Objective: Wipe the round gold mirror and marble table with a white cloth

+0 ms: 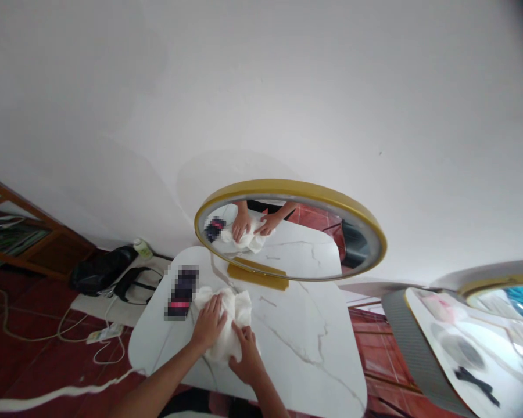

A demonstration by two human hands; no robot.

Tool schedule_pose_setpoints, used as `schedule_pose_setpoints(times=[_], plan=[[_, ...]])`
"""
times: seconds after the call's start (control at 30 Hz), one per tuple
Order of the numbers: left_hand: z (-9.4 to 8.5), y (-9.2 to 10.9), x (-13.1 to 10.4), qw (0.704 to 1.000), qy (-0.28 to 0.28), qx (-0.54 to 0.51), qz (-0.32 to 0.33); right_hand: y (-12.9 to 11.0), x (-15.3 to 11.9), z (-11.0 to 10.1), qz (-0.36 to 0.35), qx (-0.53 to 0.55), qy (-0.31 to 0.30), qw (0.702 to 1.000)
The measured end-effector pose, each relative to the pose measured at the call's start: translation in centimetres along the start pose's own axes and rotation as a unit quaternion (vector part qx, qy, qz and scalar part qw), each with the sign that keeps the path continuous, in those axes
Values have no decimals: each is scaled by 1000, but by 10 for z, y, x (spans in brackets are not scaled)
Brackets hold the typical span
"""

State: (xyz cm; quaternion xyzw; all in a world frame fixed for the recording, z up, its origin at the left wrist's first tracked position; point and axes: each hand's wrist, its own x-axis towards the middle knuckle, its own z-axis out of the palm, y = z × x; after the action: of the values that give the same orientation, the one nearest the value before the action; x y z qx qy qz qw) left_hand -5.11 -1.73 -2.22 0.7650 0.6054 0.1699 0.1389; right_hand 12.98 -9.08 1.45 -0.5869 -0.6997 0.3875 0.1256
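Note:
A crumpled white cloth (230, 307) lies on the white marbled table (305, 348), toward its left half. My left hand (210, 325) rests on the cloth's left part, fingers stretched out over it. At the cloth's right side, my right hand (246, 355) touches it with the thumb and fingers apart. Behind the cloth stands a round gold-rimmed mirror (287, 188), which reflects both hands and the cloth. A dark, pixelated object (183, 292) with a pink band lies left of the cloth.
Left on the red floor are a black bag (102, 270), a bottle (143, 248), a power strip (105, 333) and cables. A wooden shelf (35, 238) stands at far left. At right is another white table (483, 348) with a black object (477, 384).

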Motion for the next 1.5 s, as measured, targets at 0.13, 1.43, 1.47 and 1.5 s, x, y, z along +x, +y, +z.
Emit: schedule_pose_setpoints(times=[0.13, 1.43, 1.47, 1.5], plan=[[-1, 16, -40, 999, -34, -13, 33, 23, -36, -23, 12, -13, 12, 1000], [-96, -124, -157, 998, -44, 34, -42, -112, 37, 72, -214, -130, -145, 957], [-96, -124, -155, 997, -49, 34, -43, -112, 39, 72, -215, -132, -144, 957], [-95, -124, -153, 997, -53, 36, -43, -111, 39, 71, -217, -135, -143, 956]])
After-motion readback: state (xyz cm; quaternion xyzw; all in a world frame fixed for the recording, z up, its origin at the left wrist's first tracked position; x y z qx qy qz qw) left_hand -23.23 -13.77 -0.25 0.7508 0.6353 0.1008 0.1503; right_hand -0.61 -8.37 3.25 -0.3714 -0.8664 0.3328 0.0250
